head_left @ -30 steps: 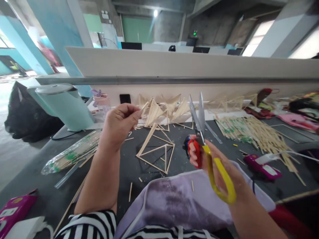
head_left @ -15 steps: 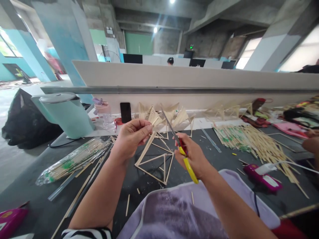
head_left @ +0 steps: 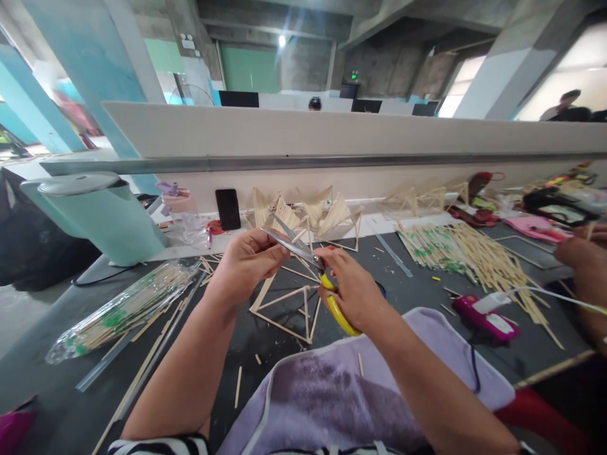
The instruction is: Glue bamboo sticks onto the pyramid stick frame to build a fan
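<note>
Yellow-handled scissors (head_left: pixel 339 313) are in my right hand (head_left: pixel 353 287), their blades parted and reaching left to the fingertips of the other hand. My left hand (head_left: pixel 251 262) is closed in a pinch on a thin wooden stick, mostly hidden by the fingers and blades. Below and between the hands, a frame of joined wooden sticks (head_left: pixel 279 323) rests on the dark table. Behind them, fan-shaped stick models (head_left: pixel 308 212) stand along the white partition.
A bagged bundle of sticks (head_left: pixel 126 309) and a teal bin (head_left: pixel 102 218) are at left. Loose sticks (head_left: pixel 488 259) and a magenta glue gun (head_left: pixel 486 316) lie at right. A purple cloth (head_left: pixel 332 398) covers the near edge. Another person's hand (head_left: pixel 585 253) is at far right.
My right hand has brought the scissors left, so their blades now meet my left fingertips. The view has shifted slightly, and more of the other person's hand shows at right.
</note>
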`<state>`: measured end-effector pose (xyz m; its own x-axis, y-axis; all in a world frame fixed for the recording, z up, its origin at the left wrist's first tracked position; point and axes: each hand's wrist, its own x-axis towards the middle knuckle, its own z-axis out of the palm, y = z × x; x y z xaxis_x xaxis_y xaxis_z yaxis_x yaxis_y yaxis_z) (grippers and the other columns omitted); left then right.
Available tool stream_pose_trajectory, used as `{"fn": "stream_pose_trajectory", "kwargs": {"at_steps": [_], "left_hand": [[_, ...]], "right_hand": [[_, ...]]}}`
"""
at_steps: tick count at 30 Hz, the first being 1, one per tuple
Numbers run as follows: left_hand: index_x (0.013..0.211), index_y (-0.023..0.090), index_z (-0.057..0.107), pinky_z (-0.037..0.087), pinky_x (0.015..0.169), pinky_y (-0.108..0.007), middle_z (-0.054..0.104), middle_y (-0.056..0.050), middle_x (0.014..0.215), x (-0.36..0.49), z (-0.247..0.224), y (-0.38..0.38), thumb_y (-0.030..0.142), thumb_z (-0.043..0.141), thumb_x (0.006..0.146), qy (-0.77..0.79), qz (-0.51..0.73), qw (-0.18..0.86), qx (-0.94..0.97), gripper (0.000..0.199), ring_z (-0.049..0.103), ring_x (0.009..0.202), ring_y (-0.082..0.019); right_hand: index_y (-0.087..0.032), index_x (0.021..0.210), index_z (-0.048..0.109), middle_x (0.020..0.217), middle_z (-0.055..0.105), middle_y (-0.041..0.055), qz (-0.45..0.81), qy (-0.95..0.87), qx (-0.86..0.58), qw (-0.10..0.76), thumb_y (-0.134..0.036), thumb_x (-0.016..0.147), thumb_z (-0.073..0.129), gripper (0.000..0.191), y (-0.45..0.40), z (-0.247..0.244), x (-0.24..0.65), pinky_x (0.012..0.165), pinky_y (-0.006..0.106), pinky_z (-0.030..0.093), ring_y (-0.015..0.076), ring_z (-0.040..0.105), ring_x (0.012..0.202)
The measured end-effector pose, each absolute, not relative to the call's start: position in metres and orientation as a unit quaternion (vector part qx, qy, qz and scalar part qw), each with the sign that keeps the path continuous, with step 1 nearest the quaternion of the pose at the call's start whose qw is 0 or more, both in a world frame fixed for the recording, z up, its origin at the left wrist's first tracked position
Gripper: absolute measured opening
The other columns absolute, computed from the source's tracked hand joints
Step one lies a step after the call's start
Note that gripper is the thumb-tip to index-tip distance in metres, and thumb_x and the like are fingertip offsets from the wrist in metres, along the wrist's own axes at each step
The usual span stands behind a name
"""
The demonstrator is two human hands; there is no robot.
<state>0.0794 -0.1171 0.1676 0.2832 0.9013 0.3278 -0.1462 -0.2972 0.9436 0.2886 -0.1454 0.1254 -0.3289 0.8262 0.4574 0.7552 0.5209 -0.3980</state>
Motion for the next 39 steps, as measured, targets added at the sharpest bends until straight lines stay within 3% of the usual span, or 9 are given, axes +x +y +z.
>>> {"fn": "stream_pose_trajectory", "kwargs": {"at_steps": [4, 10, 15, 18, 24, 34, 39], "left_hand": [[0.082, 0.015, 0.067, 0.024, 0.039, -0.016, 0.049, 0.005, 0.051, 0.077, 0.167, -0.116, 0.024, 0.070, 0.078, 0.300, 0.498, 0.512, 0.632, 0.011, 0.039, 0.041, -0.004], [0.078, 0.014, 0.065, 0.023, 0.039, -0.016, 0.049, 0.004, 0.052, 0.075, 0.164, -0.117, 0.027, 0.068, 0.081, 0.294, 0.476, 0.521, 0.645, 0.014, 0.037, 0.042, -0.004], [0.077, 0.015, 0.062, 0.035, 0.047, -0.017, 0.055, 0.003, 0.062, 0.085, 0.164, -0.120, 0.021, 0.069, 0.077, 0.330, 0.503, 0.467, 0.648, 0.009, 0.048, 0.053, -0.006], [0.075, 0.015, 0.063, 0.039, 0.052, -0.019, 0.059, 0.001, 0.067, 0.091, 0.164, -0.122, 0.018, 0.069, 0.075, 0.351, 0.523, 0.417, 0.655, 0.007, 0.052, 0.059, -0.007], [0.065, 0.015, 0.062, 0.030, 0.045, -0.018, 0.050, 0.004, 0.056, 0.090, 0.165, -0.127, 0.015, 0.065, 0.076, 0.359, 0.534, 0.326, 0.693, 0.011, 0.040, 0.050, -0.005], [0.070, 0.014, 0.067, 0.025, 0.039, -0.018, 0.052, 0.004, 0.056, 0.082, 0.170, -0.130, 0.018, 0.068, 0.071, 0.345, 0.491, 0.440, 0.668, 0.004, 0.036, 0.042, -0.003], [0.067, 0.015, 0.063, 0.024, 0.036, -0.018, 0.046, 0.005, 0.047, 0.082, 0.167, -0.127, 0.019, 0.065, 0.075, 0.355, 0.474, 0.436, 0.678, 0.009, 0.036, 0.037, -0.005]], "right_hand": [[-0.021, 0.126, 0.049, 0.116, 0.056, 0.0103, 0.067, -0.818, -0.475, 0.317, -0.011, 0.074, 0.053, 0.052, -0.146, 0.124, 0.289, 0.092, 0.040, 0.047, 0.0254, 0.055, 0.108], [-0.016, 0.113, 0.056, 0.102, 0.063, 0.0100, 0.093, -0.818, -0.459, 0.335, -0.011, 0.070, 0.049, 0.044, -0.146, 0.116, 0.287, 0.082, 0.035, 0.048, 0.0213, 0.060, 0.087], [-0.018, 0.105, 0.058, 0.093, 0.065, 0.0059, 0.110, -0.795, -0.485, 0.347, -0.011, 0.063, 0.049, 0.043, -0.145, 0.112, 0.285, 0.077, 0.032, 0.049, 0.0200, 0.061, 0.082], [-0.018, 0.111, 0.057, 0.097, 0.066, 0.0071, 0.116, -0.788, -0.496, 0.346, -0.011, 0.063, 0.048, 0.049, -0.145, 0.113, 0.285, 0.080, 0.035, 0.049, 0.0212, 0.062, 0.086], [-0.018, 0.119, 0.054, 0.117, 0.062, 0.0122, 0.095, -0.794, -0.511, 0.314, -0.010, 0.063, 0.048, 0.057, -0.153, 0.116, 0.287, 0.088, 0.041, 0.049, 0.0245, 0.062, 0.098], [-0.021, 0.118, 0.052, 0.117, 0.062, 0.0095, 0.067, -0.804, -0.492, 0.326, -0.009, 0.067, 0.048, 0.053, -0.159, 0.108, 0.289, 0.088, 0.038, 0.049, 0.0230, 0.061, 0.102], [-0.021, 0.111, 0.054, 0.101, 0.064, 0.0054, 0.090, -0.795, -0.487, 0.351, -0.009, 0.064, 0.050, 0.049, -0.157, 0.103, 0.286, 0.078, 0.032, 0.049, 0.0190, 0.061, 0.084]]}}
